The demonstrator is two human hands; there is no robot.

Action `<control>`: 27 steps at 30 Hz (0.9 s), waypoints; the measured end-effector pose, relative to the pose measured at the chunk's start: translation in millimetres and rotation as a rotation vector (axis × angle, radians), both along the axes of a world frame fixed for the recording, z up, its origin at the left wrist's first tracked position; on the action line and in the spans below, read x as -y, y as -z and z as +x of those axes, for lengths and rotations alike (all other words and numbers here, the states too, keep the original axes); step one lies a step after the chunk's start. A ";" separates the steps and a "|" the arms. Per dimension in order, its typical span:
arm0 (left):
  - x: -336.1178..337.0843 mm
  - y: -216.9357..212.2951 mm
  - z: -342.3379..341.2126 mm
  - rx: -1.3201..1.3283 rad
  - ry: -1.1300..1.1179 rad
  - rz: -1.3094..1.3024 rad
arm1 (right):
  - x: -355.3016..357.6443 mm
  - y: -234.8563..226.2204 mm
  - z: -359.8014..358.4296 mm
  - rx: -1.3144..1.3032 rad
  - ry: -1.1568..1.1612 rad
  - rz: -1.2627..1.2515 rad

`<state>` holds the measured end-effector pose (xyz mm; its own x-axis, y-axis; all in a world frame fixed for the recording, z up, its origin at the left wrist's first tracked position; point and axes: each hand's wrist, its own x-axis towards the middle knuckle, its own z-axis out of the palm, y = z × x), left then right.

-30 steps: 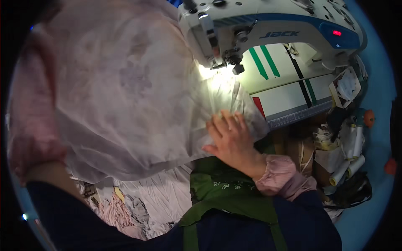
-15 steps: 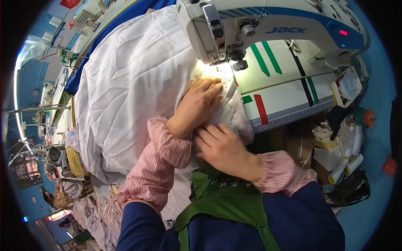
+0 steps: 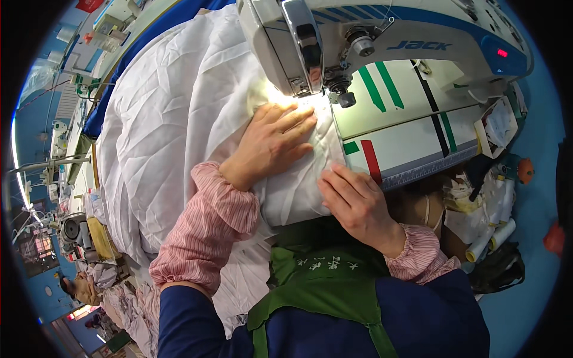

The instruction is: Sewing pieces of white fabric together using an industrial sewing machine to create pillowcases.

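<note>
A large white cloth [image 3: 161,125] is bunched over the table to the left, and its right edge runs under the needle area of a white and blue sewing machine [image 3: 394,30]. My left hand [image 3: 271,143] lies flat on the cloth just in front of the lit needle area, fingers spread. My right hand [image 3: 361,206] is at the cloth's near right edge, its fingers bent and closed on that edge. The machine's glare hides the needle and presser foot.
Green, black and red tape strips [image 3: 371,160] and a ruler strip [image 3: 427,169] mark the machine table. A small box [image 3: 498,126] stands at its right end, with rolls [image 3: 501,234] below. Far left, a person [image 3: 83,289] sits near piled cloth [image 3: 134,310].
My right hand has moved right, from beside my left wrist to the cloth's edge. My left hand has shifted slightly left and spread its fingers. The cloth now lies flatter between them.
</note>
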<state>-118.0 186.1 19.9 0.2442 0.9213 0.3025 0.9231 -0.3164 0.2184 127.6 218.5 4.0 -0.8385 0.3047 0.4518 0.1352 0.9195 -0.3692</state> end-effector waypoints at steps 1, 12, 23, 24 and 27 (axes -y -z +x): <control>-2.3 -0.2 -3.0 -0.021 0.029 0.015 | -0.1 2.3 4.1 -0.015 0.009 -0.005; -8.9 -3.4 -7.1 -0.152 0.182 0.077 | 36.7 57.8 55.5 -0.280 0.378 -0.684; 51.1 -43.1 86.9 0.033 0.097 -0.192 | 72.2 30.3 60.2 -0.296 0.099 -2.029; 48.8 -43.6 89.5 0.000 0.084 -0.147 | 71.3 30.9 61.3 -0.246 0.160 -2.027; 29.6 -42.9 88.1 -0.107 0.115 -0.141 | 69.9 36.6 63.0 -0.138 0.167 -1.848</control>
